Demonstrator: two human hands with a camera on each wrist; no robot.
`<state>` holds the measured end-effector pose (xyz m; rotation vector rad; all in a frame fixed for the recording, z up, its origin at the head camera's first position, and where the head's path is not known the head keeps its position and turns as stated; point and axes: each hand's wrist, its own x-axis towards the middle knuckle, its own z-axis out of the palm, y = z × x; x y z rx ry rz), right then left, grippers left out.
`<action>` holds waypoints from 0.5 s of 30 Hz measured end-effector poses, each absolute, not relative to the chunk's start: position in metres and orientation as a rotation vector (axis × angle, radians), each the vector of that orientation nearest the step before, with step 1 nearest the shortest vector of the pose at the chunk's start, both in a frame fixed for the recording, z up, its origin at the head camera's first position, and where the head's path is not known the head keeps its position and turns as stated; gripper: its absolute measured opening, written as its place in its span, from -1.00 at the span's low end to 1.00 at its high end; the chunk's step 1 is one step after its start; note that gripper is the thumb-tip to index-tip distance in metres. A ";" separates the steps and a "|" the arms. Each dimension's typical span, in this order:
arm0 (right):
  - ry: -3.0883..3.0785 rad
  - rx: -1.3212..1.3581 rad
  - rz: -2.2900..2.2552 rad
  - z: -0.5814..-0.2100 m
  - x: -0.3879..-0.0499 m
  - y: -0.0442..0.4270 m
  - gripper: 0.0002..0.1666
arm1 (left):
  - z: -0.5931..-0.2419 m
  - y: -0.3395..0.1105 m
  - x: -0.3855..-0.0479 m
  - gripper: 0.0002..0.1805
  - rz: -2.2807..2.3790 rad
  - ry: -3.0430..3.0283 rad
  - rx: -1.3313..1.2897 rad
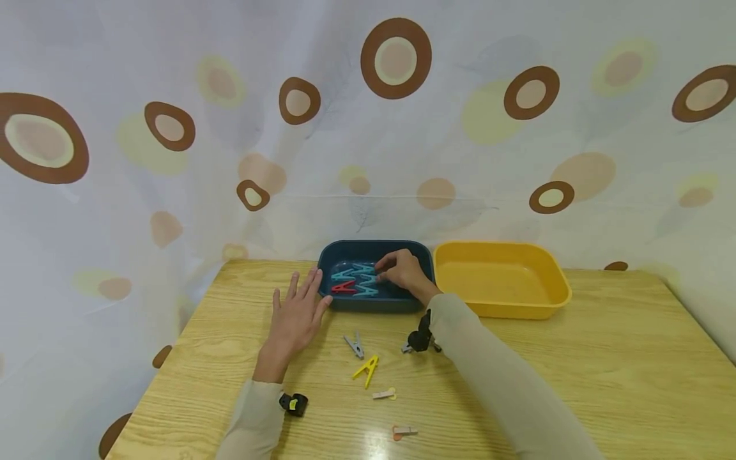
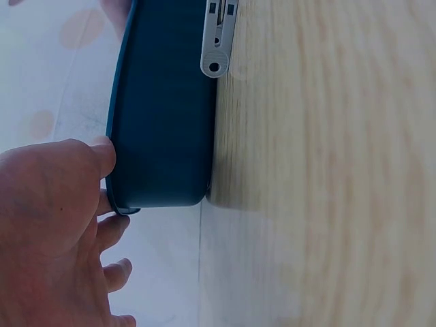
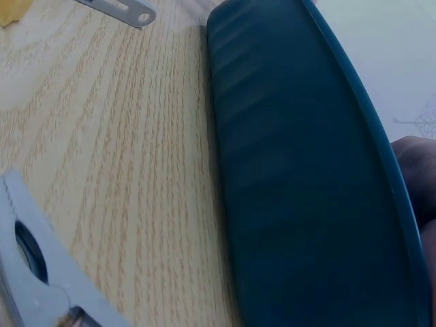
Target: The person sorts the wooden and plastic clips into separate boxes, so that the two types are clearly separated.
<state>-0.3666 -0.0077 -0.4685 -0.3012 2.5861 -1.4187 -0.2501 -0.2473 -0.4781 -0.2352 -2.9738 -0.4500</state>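
My left hand (image 1: 296,319) has its fingers spread at the left front corner of the dark blue tray (image 1: 374,305). In the left wrist view the thumb of my left hand (image 2: 51,218) touches the rim of the tray (image 2: 163,122). My right hand (image 1: 402,268) reaches inside the tray, fingers bent beside the teal clothespins (image 1: 363,268); whether it pinches one is unclear. A red clothespin (image 1: 344,287) lies among them. From the right wrist, the tray wall (image 3: 300,163) hides most of my right hand (image 3: 415,177).
A yellow tray (image 1: 500,309) stands against the blue one on the right. On the wooden table in front lie a grey clothespin (image 1: 355,346), a yellow clothespin (image 1: 367,370), two small pegs (image 1: 382,395) (image 1: 406,431), and another grey clothespin (image 3: 41,272) under my right wrist.
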 end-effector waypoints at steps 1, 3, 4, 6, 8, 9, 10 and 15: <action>2.587 -0.290 -1.420 -0.468 -0.366 -0.007 -0.81 | -0.478 -0.247 -0.250 -0.27 -0.449 -2.976 -0.236; 2.595 -0.284 -1.420 -0.468 -0.366 -0.006 -0.81 | -0.479 -0.246 -0.250 -0.27 -0.448 -2.977 -0.237; 2.600 -0.287 -1.419 -0.468 -0.365 -0.005 -0.82 | -0.480 -0.246 -0.251 -0.27 -0.448 -2.975 -0.240; 2.606 -0.309 -1.426 -0.467 -0.364 -0.003 -0.81 | -0.480 -0.246 -0.251 -0.27 -0.448 -2.975 -0.244; 2.611 -0.348 -1.437 -0.465 -0.363 -0.001 -0.81 | -0.480 -0.246 -0.252 -0.27 -0.442 -2.972 -0.249; 2.615 -0.370 -1.442 -0.464 -0.362 0.000 -0.80 | -0.480 -0.247 -0.252 -0.27 -0.440 -2.972 -0.249; 2.616 -0.391 -1.448 -0.462 -0.361 0.000 -0.80 | -0.481 -0.247 -0.253 -0.27 -0.435 -2.971 -0.252; 2.611 -0.444 -1.451 -0.456 -0.359 0.004 -0.77 | -0.481 -0.252 -0.256 -0.27 -0.425 -2.970 -0.254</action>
